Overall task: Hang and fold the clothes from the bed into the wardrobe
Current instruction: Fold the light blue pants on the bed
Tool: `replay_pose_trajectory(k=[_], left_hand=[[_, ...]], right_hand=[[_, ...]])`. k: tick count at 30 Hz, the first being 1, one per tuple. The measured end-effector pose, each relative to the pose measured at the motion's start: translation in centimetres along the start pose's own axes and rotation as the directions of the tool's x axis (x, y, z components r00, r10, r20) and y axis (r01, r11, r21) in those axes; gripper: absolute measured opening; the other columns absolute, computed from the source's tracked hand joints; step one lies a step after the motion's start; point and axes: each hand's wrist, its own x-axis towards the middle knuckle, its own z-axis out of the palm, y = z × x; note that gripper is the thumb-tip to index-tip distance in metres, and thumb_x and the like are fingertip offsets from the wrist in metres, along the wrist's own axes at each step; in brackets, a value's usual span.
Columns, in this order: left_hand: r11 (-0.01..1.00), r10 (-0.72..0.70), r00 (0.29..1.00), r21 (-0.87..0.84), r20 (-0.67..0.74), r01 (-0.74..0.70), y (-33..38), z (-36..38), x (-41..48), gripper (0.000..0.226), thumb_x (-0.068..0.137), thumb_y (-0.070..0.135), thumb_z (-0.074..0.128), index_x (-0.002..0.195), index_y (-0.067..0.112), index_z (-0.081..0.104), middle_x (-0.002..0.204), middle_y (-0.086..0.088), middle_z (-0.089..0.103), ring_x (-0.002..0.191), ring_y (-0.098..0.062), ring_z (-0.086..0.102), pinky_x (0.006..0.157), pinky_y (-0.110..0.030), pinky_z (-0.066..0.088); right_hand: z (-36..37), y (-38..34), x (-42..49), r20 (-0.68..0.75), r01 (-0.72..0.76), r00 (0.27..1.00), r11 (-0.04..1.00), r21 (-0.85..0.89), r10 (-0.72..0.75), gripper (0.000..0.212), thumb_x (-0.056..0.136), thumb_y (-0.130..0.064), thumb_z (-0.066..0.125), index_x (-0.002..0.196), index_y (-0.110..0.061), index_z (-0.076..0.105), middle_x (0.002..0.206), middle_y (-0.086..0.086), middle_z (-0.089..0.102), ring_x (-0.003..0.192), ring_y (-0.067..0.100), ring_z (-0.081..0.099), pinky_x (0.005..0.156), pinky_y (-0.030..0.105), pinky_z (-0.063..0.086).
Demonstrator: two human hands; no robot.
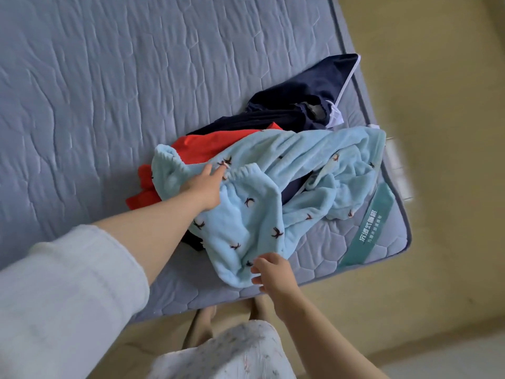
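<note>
A light blue fleece garment (273, 187) with small dark bird prints lies crumpled on the bed near its corner. Under it sit a red garment (202, 149) and a dark navy garment (306, 105). My left hand (205, 187) rests on the blue fleece beside its gathered elastic waistband, fingers stretched forward. My right hand (270, 272) touches the near hem of the same fleece with its fingers slightly curled; no pinch is plainly visible.
The grey-blue quilted mattress (109, 105) fills the left and top of the view, its corner with a teal label (369, 228) at right. Beige floor (451, 160) surrounds the bed. My legs and patterned skirt (232, 351) stand at the bed's near edge.
</note>
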Motion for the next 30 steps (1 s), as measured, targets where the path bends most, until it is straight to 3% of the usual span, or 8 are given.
replay_pose_trajectory(k=[3,6,11,16,20,24,28,30], left_hand=[[0.994,-0.109,0.994,-0.033,-0.017,0.108,-0.5,1.9,-1.8,0.057,0.092,0.014,0.044,0.144,0.023,0.021,0.134,-0.014,0.043,0.117,-0.033,0.049,0.084,-0.04,0.045],[0.992,-0.123,0.986,-0.001,0.113,0.124,-1.8,3.1,-4.3,0.018,0.09,0.023,0.048,0.106,0.017,0.052,0.117,-0.009,0.056,0.107,-0.028,0.054,0.079,-0.032,0.041],[0.994,0.102,0.994,0.037,-0.031,-0.101,-2.5,2.9,-9.8,0.031,0.092,0.046,0.043,0.086,0.021,0.06,0.088,-0.003,0.056,0.092,-0.019,0.047,0.077,-0.027,0.028],[0.967,0.19,0.98,-0.16,-0.057,-0.197,-2.6,0.9,-14.7,0.026,0.091,0.043,0.048,0.078,0.022,0.054,0.122,-0.014,0.053,0.056,-0.006,0.042,0.052,-0.029,0.031],[0.942,0.269,0.954,-0.172,-0.135,-0.289,-2.4,-1.9,-17.9,0.025,0.089,0.04,0.051,0.065,0.044,0.046,0.153,-0.006,0.023,0.061,-0.003,0.048,0.054,-0.026,0.035],[0.931,0.318,0.937,-0.14,-0.146,-0.338,-3.0,-4.4,-20.5,0.024,0.088,0.039,0.052,0.076,0.058,0.043,0.149,-0.007,0.03,0.053,0.003,0.039,0.047,-0.023,0.025],[0.939,0.27,0.928,-0.143,-0.257,-0.313,-4.0,-6.3,-22.0,0.01,0.084,0.035,0.053,0.082,0.044,0.051,0.082,0.009,0.052,0.086,-0.02,0.057,0.054,-0.025,0.03],[0.974,0.22,0.927,0.008,-0.303,-0.228,-5.0,-7.1,-22.2,0.016,0.082,0.036,0.052,0.098,0.036,0.051,0.094,0.004,0.054,0.09,-0.023,0.057,0.061,-0.026,0.033]], right_hand=[[0.4,0.0,0.1,0.007,-0.003,1.0,1.0,-0.029,0.003,0.011,0.091,-0.015,0.046,0.089,-0.01,0.056,0.075,0.0,0.057,0.068,0.016,0.052,0.067,0.027,0.04],[0.7,-0.6,-0.1,0.005,0.012,1.0,0.998,-0.058,-0.012,0.011,0.089,-0.013,0.044,0.083,-0.014,0.054,0.077,0.0,0.058,0.07,0.017,0.053,0.067,0.027,0.04],[1.1,-2.4,-2.0,-0.04,0.121,0.991,0.988,-0.098,-0.125,0.012,0.088,-0.014,0.045,0.095,-0.019,0.054,0.08,-0.001,0.058,0.075,0.018,0.056,0.066,0.03,0.045],[2.4,-5.1,-6.2,-0.068,0.278,0.957,0.957,-0.08,-0.283,0.056,0.089,-0.006,0.039,0.136,-0.036,0.034,0.084,-0.009,0.052,0.065,0.007,0.053,0.044,0.007,0.039],[2.5,-6.8,-9.8,-0.034,0.467,0.86,0.812,-0.35,-0.51,0.073,0.082,0.008,0.032,0.14,-0.036,0.034,0.14,-0.002,0.034,0.109,0.015,0.046,0.077,0.018,0.04],[3.0,-8.0,-12.6,0.071,0.482,0.796,0.557,-0.677,-0.601,0.058,0.087,-0.002,0.035,0.131,-0.038,0.045,0.155,-0.001,0.013,0.133,0.028,0.023,0.099,0.036,0.03],[3.1,-9.1,-14.5,0.108,0.476,0.767,0.449,-0.756,-0.632,0.028,0.087,-0.012,0.044,0.111,-0.023,0.051,0.144,0.001,0.03,0.123,0.028,0.033,0.09,0.035,0.033],[2.8,-9.8,-15.4,0.062,0.455,0.752,0.448,-0.77,-0.656,0.007,0.084,-0.02,0.051,0.089,-0.023,0.047,0.118,0.0,0.045,0.104,0.024,0.039,0.082,0.031,0.034]])
